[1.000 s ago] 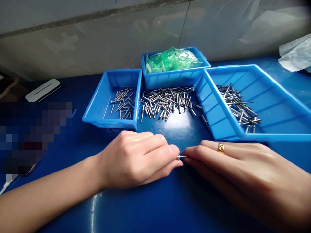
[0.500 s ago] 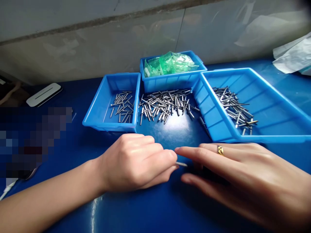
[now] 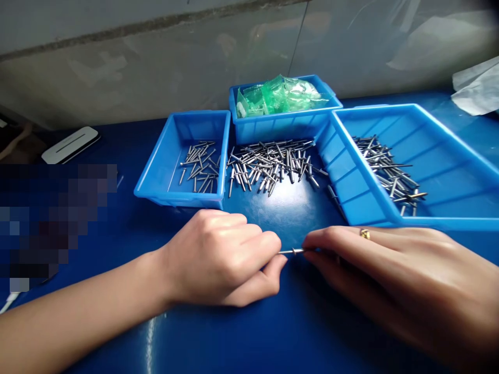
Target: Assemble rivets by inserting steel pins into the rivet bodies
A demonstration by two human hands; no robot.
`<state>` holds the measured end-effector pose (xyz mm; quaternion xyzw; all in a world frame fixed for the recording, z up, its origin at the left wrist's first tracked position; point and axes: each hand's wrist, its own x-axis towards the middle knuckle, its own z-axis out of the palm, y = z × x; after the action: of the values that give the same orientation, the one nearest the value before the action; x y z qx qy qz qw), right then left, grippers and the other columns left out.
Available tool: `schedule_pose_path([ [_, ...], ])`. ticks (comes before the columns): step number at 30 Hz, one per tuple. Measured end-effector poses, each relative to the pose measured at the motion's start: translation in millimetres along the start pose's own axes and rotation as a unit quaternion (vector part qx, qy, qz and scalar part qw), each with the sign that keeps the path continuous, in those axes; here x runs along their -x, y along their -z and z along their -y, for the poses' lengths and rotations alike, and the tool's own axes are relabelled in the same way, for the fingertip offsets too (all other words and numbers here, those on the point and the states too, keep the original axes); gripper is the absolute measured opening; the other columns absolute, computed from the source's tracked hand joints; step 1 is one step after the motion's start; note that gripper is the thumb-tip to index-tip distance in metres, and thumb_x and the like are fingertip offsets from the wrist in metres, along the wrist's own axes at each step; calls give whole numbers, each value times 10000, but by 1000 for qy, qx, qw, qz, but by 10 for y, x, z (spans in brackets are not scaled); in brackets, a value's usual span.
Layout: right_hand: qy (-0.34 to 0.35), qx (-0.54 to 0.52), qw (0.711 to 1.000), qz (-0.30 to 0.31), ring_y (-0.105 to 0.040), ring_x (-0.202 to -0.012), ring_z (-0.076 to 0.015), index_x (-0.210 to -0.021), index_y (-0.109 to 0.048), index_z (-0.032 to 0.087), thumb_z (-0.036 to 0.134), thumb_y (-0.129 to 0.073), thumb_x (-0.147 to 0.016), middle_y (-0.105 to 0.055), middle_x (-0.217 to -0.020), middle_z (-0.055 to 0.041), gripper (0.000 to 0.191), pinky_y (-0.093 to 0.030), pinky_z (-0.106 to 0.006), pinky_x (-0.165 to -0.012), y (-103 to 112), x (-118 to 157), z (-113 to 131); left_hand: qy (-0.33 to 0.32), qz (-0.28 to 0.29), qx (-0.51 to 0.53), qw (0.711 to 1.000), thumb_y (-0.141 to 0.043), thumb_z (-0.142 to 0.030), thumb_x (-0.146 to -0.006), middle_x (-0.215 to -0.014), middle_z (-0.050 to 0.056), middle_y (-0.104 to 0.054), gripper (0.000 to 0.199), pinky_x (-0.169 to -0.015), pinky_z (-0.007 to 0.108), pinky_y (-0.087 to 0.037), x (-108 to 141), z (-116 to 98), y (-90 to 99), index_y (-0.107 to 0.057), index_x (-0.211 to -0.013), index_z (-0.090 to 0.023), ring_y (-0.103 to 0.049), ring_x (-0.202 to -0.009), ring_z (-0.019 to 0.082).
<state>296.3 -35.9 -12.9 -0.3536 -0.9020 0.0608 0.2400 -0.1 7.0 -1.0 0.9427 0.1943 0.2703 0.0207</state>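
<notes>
A slim silver blind rivet point(image 3: 294, 251) with a small flange spans the gap between my two hands. My left hand point(image 3: 226, 262) is closed, with the rivet's thin pin coming out at its thumb and forefinger. Whether it holds more inside the palm is hidden. My right hand point(image 3: 405, 280), with a gold ring, pinches the other end of the rivet between thumb and fingertips. Beyond the hands, a loose pile of rivets and screws point(image 3: 268, 161) lies on the blue table point(image 3: 234, 337).
The left blue bin point(image 3: 156, 169) holds screws point(image 3: 198, 166); the right blue bin point(image 3: 440, 140) holds rivets point(image 3: 393, 174). A back bin point(image 3: 280, 130) contains green plastic bags point(image 3: 275, 93). A white device point(image 3: 72, 144) lies far left, white paper point(image 3: 477, 88) far right.
My right thumb and fingers have come together on the rivet's end. More of the rivet shows between the hands, and its flange is visible. The view has shifted slightly.
</notes>
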Motion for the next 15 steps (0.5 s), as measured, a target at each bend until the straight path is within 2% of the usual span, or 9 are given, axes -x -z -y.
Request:
schedule_pose_path([
  [4,3,17,1000,-9,-770,-532,-191,-1050,-608,326,325,-331,-1439,-847,-842,0,478,-501,-363,-505,35,-45,1,7,-6,-1,1000,-590,-61,-1188,-698,-36,-723,421,-547,373,-460,1,4,-12,-770,-833,-199,-563,-548,149],
  [10,54,42,997,20,-806,-484,-187,-961,-673,292,275,-269,-1432,-852,-776,-24,621,-550,-336,-464,122,-158,-4,-7,-10,-14,1000,-555,-101,-1316,-698,-23,-744,527,-552,369,-474,-14,21,-9,-807,-856,-153,-601,-533,146],
  [15,66,50,996,13,-829,-497,-212,-926,-699,287,210,-255,-1406,-884,-808,-61,659,-591,-339,-475,122,-192,4,-15,-7,-6,1000,-561,-131,-1355,-733,-14,-783,538,-570,374,-493,-5,32,-9,-812,-879,-149,-621,-555,150],
])
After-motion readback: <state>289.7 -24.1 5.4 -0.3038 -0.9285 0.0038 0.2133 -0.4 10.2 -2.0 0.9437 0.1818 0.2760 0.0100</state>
